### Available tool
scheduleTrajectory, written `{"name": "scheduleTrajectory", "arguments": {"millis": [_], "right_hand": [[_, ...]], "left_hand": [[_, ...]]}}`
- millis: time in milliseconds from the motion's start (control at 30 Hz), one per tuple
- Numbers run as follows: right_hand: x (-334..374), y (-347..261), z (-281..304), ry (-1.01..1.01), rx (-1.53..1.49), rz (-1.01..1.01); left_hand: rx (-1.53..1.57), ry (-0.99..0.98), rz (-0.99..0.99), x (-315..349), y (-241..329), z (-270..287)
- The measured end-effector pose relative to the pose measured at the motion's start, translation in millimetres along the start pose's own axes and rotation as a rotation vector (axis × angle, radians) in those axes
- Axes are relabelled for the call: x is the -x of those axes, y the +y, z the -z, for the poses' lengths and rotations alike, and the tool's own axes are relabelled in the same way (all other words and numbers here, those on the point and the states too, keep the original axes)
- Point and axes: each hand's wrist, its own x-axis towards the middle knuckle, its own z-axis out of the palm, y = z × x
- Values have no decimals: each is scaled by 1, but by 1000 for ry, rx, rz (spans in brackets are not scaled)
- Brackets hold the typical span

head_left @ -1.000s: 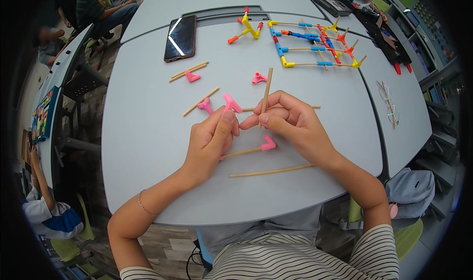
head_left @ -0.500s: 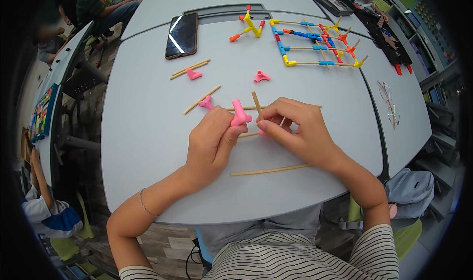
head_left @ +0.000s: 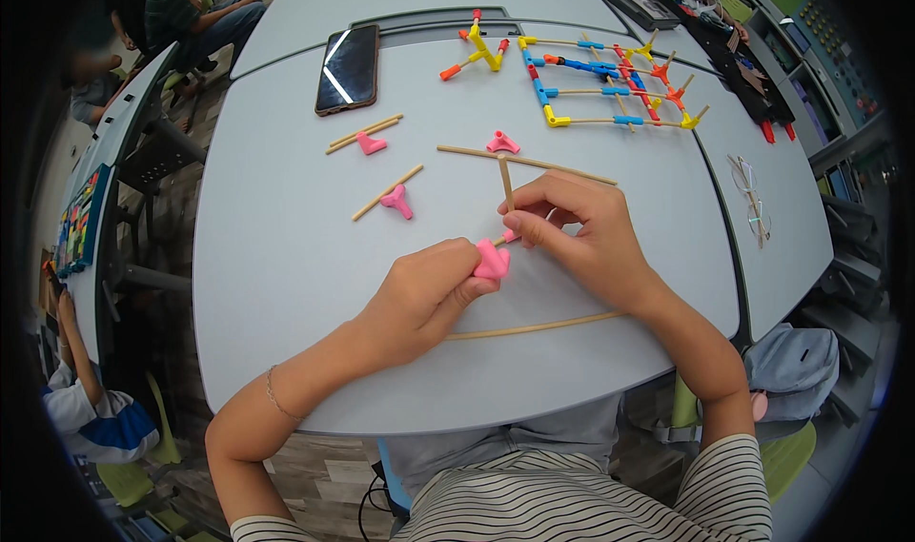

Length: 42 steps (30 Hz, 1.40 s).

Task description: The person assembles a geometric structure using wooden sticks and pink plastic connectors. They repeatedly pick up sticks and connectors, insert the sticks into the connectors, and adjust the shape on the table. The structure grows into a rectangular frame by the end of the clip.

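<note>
My left hand (head_left: 419, 289) is closed around a pink multi-armed connector (head_left: 492, 259), which sticks out past the thumb and forefinger. Fingertips of my right hand (head_left: 591, 232) pinch a short wooden stick (head_left: 506, 182) that points upward. Just below those fingertips, a second pink piece (head_left: 510, 236) shows in part, with a bit of stick running from it toward the left-hand connector. Whether these parts are joined is hidden by my fingers. Beyond the hands a long wooden stick (head_left: 534, 164) lies slanted; another stick (head_left: 534, 328) rests near my right forearm.
Loose pink connectors (head_left: 396, 201) (head_left: 372, 143) (head_left: 503, 143) and short sticks (head_left: 386, 194) are spread around the tabletop (head_left: 286, 285). Farther back are a phone (head_left: 348, 70), a small yellow-and-orange build (head_left: 479, 51) and a colourful stick frame (head_left: 610, 84). Glasses (head_left: 750, 199) lie at right.
My left hand has moved down and right with the pink connector, which has turned. The long stick beyond the hands now lies at a different slant. My right hand stays nearly in place.
</note>
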Motion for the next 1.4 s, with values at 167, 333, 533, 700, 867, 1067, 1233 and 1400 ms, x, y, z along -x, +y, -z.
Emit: {"name": "scheduleTrajectory", "arguments": {"millis": [167, 333, 533, 700, 867, 1067, 1233, 1400], "right_hand": [[3, 5, -5, -19, 98, 87], [2, 1, -8, 1, -17, -28], [0, 0, -7, 12, 18, 41], [1, 6, -5, 2, 107, 136], [1, 8, -2, -29, 192, 240], [3, 9, -2, -37, 159, 279], [1, 19, 1, -70, 221, 357], [1, 28, 3, -121, 54, 169]], "left_hand": [[138, 1, 202, 1, -1, 7], [196, -18, 211, 3, -11, 9], [210, -36, 197, 1, -10, 9], [207, -50, 214, 2, -12, 10], [173, -28, 215, 1, -8, 10], [208, -15, 222, -2, -5, 10], [270, 11, 277, 0, -8, 10], [284, -6, 287, 2, -7, 11]]}}
